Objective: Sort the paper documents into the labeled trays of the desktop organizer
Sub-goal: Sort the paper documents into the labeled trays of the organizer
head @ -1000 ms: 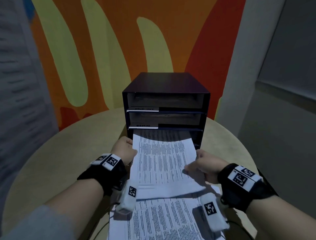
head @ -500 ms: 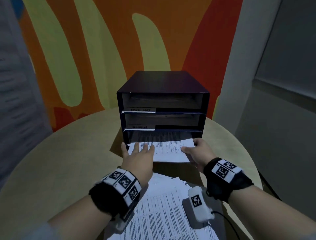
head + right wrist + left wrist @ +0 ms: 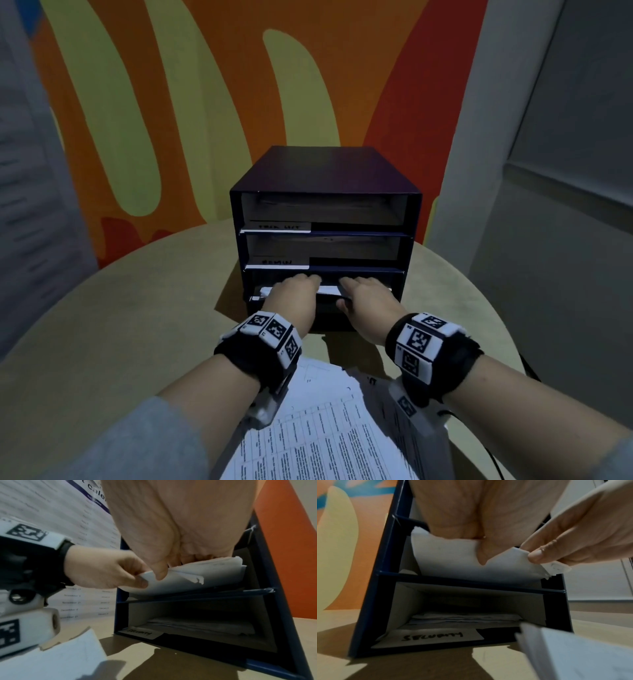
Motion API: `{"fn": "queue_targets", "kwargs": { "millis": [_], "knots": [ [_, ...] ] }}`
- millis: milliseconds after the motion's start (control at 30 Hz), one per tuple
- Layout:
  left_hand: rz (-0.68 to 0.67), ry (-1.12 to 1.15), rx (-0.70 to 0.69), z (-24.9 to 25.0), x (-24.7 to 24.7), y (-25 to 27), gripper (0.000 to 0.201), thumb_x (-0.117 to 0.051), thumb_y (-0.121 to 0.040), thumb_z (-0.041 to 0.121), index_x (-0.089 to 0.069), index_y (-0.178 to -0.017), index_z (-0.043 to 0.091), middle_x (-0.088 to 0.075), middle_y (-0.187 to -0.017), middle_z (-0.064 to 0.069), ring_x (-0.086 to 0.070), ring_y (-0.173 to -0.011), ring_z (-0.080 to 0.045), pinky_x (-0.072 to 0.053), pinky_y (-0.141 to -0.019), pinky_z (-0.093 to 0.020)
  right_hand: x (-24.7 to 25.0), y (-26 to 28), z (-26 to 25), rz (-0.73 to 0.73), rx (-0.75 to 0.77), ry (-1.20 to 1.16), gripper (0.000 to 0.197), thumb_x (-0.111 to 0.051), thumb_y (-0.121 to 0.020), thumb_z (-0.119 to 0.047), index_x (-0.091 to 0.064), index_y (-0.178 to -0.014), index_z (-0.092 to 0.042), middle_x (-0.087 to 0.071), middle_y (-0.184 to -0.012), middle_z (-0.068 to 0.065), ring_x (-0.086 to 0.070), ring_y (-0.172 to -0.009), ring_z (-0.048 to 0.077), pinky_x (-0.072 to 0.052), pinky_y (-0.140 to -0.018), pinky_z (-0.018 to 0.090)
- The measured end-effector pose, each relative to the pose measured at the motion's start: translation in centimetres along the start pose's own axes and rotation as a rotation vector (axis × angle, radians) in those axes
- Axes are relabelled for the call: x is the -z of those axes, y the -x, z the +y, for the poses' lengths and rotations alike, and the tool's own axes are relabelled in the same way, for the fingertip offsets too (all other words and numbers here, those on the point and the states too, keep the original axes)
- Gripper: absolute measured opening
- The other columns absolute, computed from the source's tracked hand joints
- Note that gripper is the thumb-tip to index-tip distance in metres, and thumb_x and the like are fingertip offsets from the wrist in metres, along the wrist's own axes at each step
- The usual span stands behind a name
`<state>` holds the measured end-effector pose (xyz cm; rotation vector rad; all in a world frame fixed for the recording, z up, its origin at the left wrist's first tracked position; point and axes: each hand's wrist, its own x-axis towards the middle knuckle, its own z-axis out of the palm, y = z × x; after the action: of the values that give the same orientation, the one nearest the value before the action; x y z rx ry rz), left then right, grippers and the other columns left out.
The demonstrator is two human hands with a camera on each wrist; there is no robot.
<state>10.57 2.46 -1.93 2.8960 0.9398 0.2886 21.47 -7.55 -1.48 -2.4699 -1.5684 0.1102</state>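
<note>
A dark blue desktop organizer (image 3: 325, 171) with stacked trays stands on the round table (image 3: 137, 325). A white paper sheet (image 3: 327, 290) sticks out of the third tray down, with only its near edge showing. My left hand (image 3: 294, 291) and right hand (image 3: 366, 294) sit side by side at that tray's mouth. Each pinches the sheet (image 3: 453, 563), fingers on top and thumb underneath. The right wrist view shows the sheet (image 3: 214, 573) bowed up above the tray floor. The bottom tray carries a handwritten label (image 3: 433, 637) and holds several papers.
A loose pile of printed documents (image 3: 325, 428) lies on the table just in front of me, under my forearms. The two upper trays carry white labels (image 3: 281, 226). A painted orange and yellow wall rises behind the organizer, and a grey wall stands to the right.
Both hands have moved forward from the table to the organizer's mouth, carrying the sheet with them. It was mostly out on the table and is now almost wholly inside the third tray.
</note>
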Motion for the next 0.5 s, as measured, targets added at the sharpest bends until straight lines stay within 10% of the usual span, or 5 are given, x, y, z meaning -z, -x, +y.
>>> {"fn": "queue_targets", "kwargs": {
  "millis": [167, 500],
  "knots": [
    [0.107, 0.165, -0.048, -0.2, 0.6, 0.0, 0.029, -0.047, -0.081, -0.009, -0.049, -0.094, 0.017, -0.054, -0.082, -0.003, -0.053, -0.078, -0.026, -0.04, -0.066, -0.031, -0.1, -2.4, 0.2, -0.079, -0.095, 0.031, 0.024, -0.039, -0.099, -0.017, -0.053, -0.118, -0.018, -0.059, -0.116, 0.012, -0.051, -0.11, 0.034, -0.038, -0.092, 0.043],
    [-0.061, -0.141, -0.012, -0.2, -1.0, -1.4, 0.023, -0.035, -0.102, 0.025, -0.053, -0.112, 0.014, -0.058, -0.112, -0.008, -0.054, -0.105, -0.031, -0.037, -0.088, -0.04, -0.7, -5.2, 0.5, -0.193, -0.186, 0.073, 0.031, -0.039, -0.1, -0.015, -0.059, -0.12, -0.004, -0.06, -0.123, 0.017, -0.058, -0.113, 0.034, -0.046, -0.09, 0.039]
  ]
}}
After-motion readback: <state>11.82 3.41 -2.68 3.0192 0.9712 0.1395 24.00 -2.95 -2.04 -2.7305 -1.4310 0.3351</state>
